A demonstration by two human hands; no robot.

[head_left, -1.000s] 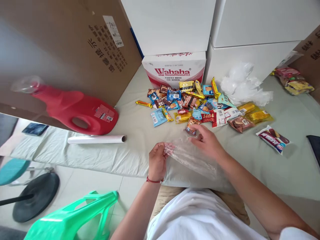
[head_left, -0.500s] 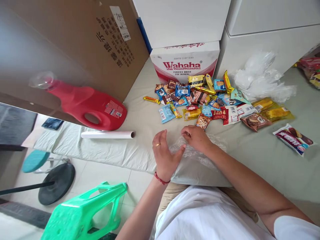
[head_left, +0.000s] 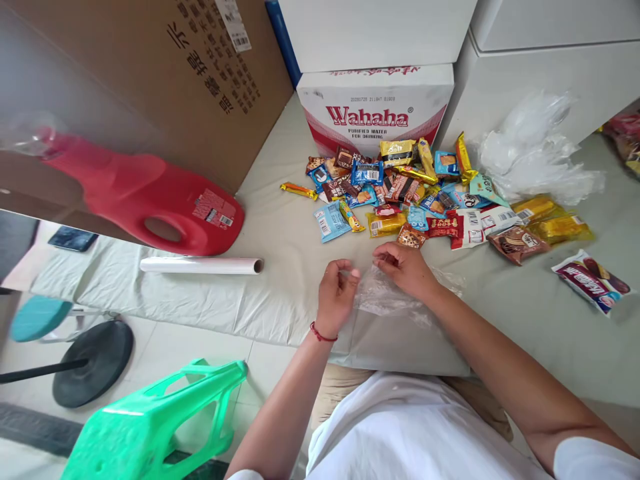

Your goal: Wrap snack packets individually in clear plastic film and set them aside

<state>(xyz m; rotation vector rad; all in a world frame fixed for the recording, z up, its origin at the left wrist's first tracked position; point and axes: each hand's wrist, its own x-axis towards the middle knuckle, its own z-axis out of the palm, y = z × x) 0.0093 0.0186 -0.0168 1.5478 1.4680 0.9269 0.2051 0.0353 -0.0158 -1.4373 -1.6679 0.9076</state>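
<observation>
One clear plastic bag: lying crumpled near the front edge of the cloth-covered table, below the right hand and just beside the left.
Right hand: over the bag's far edge, fingers curled together; whether they pinch the film, I cannot tell.
Left hand: left of the bag, fingers bent, thumb raised towards them; any grip on thin film cannot be told. A red bracelet circles its wrist.
Snack heap: mixed wrapped packets beyond the hands, with a brown biscuit packet nearest the right hand.
Purple-and-white snack packet: apart from the heap, to its right.
Wahaha water carton: standing directly behind the heap.
Crumpled translucent bags: right of the carton, behind yellow packets.
White roll: left of the hands, in front of the large red bottle.
Green plastic stool: on the floor, lower left.
</observation>
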